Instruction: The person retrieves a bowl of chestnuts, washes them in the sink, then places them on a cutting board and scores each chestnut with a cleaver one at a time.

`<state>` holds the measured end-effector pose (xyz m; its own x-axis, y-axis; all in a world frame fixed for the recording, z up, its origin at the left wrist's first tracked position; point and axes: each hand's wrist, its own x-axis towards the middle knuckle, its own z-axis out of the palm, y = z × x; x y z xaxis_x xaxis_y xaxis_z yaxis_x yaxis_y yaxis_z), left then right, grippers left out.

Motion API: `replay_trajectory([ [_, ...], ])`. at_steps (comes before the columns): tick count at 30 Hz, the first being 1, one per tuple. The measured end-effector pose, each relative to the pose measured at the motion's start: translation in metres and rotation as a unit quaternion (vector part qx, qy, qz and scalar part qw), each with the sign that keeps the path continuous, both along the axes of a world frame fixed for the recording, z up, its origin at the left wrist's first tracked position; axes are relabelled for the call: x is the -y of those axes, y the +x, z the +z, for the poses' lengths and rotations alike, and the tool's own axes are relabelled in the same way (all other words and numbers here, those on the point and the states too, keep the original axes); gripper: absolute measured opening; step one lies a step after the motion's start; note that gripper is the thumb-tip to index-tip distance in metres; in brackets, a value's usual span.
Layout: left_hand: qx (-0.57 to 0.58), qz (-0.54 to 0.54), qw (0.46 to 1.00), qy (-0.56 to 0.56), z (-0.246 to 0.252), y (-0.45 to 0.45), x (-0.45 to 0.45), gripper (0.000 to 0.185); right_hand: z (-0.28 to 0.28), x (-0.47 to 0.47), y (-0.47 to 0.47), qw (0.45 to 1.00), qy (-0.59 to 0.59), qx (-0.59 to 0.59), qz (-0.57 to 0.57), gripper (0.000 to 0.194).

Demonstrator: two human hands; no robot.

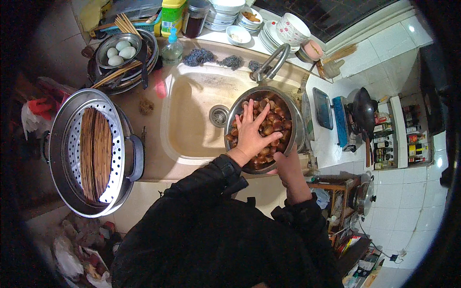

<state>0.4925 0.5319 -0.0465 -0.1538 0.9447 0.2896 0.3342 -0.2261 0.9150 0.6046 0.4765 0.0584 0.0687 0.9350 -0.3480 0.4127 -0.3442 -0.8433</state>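
My left hand (252,133) lies with spread fingers on a heap of brown chestnuts (276,117) in a round steel bowl (236,108). The bowl stands over the right part of a beige sink (191,118), below the curved faucet (282,61). My right hand (288,165) grips the bowl's near right rim, with the thumb at the edge; its other fingers are mostly hidden under the bowl. The sink's drain (219,116) shows just left of the bowl.
A large steamer pot (56,144) with a bamboo slat rack (97,154) stands at the left. Behind it are stacked pans with a bowl of eggs (122,53). Scouring pads (198,57), a soap bottle (173,48) and stacked dishes (268,34) line the sink's back. A wok (363,108) is at the right.
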Motion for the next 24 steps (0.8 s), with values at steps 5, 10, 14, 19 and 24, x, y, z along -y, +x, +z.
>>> replay_trajectory([
  [5, 0.007, -0.002, 1.0, 0.007, -0.0012, -0.0005, 0.0002, 0.09, 0.0028, -0.0001, -0.0024, 1.0, -0.019, 0.015, -0.003, 0.073],
  [10, 0.002, 0.0, 1.0, 0.006, -0.0015, 0.0023, -0.0013, 0.091, 0.0029, -0.0005, -0.0004, 1.0, -0.019, -0.01, -0.012, 0.075],
  [14, 0.008, -0.001, 1.0, 0.009, -0.0018, 0.0033, -0.0025, 0.09, 0.0042, -0.001, -0.0013, 1.0, -0.004, 0.008, 0.002, 0.075],
  [19, 0.003, 0.009, 1.0, 0.008, -0.0004, 0.0054, -0.002, 0.089, 0.008, -0.0013, -0.002, 1.0, 0.004, 0.019, 0.003, 0.072],
  [24, 0.0, 0.01, 1.0, 0.001, 0.0015, 0.0056, -0.0017, 0.089, 0.0086, -0.001, -0.0027, 1.0, 0.008, 0.008, 0.005, 0.068],
])
